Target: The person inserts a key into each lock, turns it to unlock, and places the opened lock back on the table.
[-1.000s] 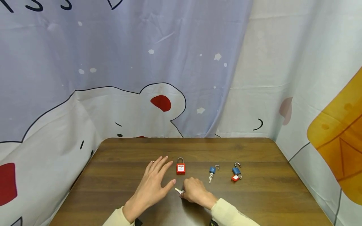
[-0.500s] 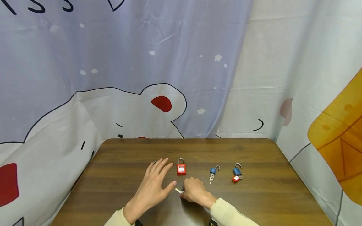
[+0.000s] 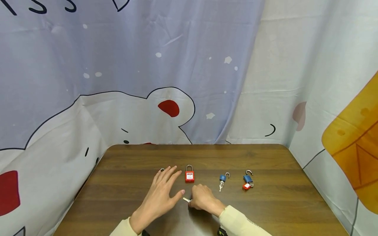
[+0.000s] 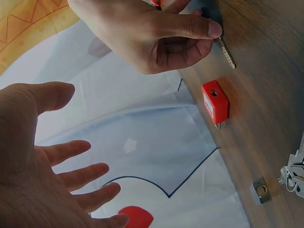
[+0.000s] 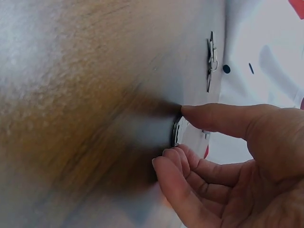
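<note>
My right hand [image 3: 203,200] pinches a key [image 3: 186,199] between thumb and fingers, low over the wooden table; its blade points left in the head view. Left of it, my left hand [image 3: 159,195] hovers with fingers spread and holds nothing. A red padlock [image 3: 190,176] with a white label stands just beyond both hands, its shackle closed. In the left wrist view the keyhole of that red padlock [image 4: 216,101] shows. The right wrist view gives only a dark edge of the held key [image 5: 175,130] between the fingertips.
To the right lie a blue padlock [image 3: 222,178] with keys in it and another blue padlock [image 3: 247,179] beside a small red piece [image 3: 246,186]; both shackles are open. The left wrist view has a small metal padlock [image 4: 260,191] and a key bunch [image 4: 295,173]. A curtain hangs behind.
</note>
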Tool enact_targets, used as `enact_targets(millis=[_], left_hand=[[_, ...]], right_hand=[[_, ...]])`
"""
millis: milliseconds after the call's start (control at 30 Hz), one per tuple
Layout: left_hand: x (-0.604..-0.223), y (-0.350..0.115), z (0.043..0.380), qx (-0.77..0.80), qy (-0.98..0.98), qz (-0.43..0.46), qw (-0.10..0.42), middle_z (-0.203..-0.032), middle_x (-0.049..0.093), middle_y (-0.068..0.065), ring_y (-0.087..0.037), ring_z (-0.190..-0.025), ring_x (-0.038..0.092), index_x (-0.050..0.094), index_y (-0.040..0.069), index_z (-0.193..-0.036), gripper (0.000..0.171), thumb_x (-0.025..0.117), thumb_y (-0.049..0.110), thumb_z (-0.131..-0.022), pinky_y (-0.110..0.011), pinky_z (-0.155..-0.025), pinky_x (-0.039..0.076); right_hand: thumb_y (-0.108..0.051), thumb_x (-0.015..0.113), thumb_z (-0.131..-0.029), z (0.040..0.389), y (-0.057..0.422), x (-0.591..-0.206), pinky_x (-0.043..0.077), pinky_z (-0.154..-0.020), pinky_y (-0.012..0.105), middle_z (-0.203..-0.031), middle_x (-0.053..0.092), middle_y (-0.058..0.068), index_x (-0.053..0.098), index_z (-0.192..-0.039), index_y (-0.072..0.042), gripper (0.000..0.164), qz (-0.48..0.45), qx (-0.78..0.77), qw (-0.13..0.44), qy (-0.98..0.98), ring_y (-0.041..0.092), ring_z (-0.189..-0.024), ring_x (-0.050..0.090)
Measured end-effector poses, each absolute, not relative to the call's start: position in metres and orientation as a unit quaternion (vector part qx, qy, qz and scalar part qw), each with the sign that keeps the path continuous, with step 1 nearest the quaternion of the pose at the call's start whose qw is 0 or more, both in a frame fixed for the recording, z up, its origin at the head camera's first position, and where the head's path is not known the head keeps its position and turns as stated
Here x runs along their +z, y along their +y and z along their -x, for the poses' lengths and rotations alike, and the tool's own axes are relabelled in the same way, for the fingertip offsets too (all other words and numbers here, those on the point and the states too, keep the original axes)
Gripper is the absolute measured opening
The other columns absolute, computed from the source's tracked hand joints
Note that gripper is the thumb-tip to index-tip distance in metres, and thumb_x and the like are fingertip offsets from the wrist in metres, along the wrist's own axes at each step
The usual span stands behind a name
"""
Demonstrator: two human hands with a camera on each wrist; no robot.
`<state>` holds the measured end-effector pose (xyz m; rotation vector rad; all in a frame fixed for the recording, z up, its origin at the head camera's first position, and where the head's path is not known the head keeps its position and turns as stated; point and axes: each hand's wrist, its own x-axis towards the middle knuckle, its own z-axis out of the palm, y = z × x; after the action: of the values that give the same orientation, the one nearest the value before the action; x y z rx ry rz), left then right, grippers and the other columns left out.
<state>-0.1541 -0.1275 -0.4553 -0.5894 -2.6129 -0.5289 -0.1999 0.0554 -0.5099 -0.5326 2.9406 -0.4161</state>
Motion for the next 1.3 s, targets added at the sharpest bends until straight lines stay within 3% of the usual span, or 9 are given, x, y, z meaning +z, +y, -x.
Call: enact_targets(millis=[300,700,1033,1300], left_hand=[[-0.4549,-0.1266,0.1538,-0.2,-0.938,0.209,0.188,-0.148,0.049,-0.007,-0.032,-0.141,0.04,0.057,0.018,-0.136,0.058,0.071,0.043,-0.085,-0.057,-0.116,0.028],[-0.4568,-0.1255,0.1549,-0.208,-0.938,0.211,0.182,-0.146,0.052,-0.006,-0.031,-0.14,0.042,0.063,0.013,-0.126,0.051,0.071,0.043,-0.086,-0.057,-0.117,0.028],[-0.4567,-0.1248,0.1539,-0.21,-0.941,0.207,0.168,-0.146,0.051,-0.005,-0.031,-0.139,0.042,0.061,0.017,-0.13,0.053,0.07,0.044,-0.086,-0.058,-0.116,0.028],[-0.4563,-0.1253,0.1537,-0.21,-0.94,0.207,0.172,-0.146,0.051,-0.006,-0.031,-0.138,0.044,0.061,0.018,-0.129,0.051,0.071,0.043,-0.086,-0.058,-0.115,0.031]], right_hand=[[-0.03,0.088,-0.066,0.201,0.056,-0.5136,0.041,-0.051,0.032,-0.055,0.055,-0.008,0.061,-0.057,-0.02,0.03,0.187,-0.154,0.06,0.968,0.012,-0.054,0.05],[-0.024,0.085,-0.062,0.2009,0.0557,-0.5105,0.039,-0.049,0.033,-0.055,0.052,-0.005,0.055,-0.057,-0.017,0.031,0.182,-0.143,0.063,0.971,0.014,-0.053,0.048],[-0.025,0.086,-0.066,0.1997,0.0567,-0.5089,0.041,-0.051,0.031,-0.056,0.054,-0.006,0.058,-0.057,-0.018,0.031,0.185,-0.146,0.094,0.967,0.013,-0.054,0.05],[-0.02,0.084,-0.069,0.1945,0.0605,-0.5067,0.039,-0.051,0.03,-0.057,0.055,-0.011,0.063,-0.058,-0.021,0.023,0.22,-0.162,0.076,0.959,0.009,-0.054,0.047]])
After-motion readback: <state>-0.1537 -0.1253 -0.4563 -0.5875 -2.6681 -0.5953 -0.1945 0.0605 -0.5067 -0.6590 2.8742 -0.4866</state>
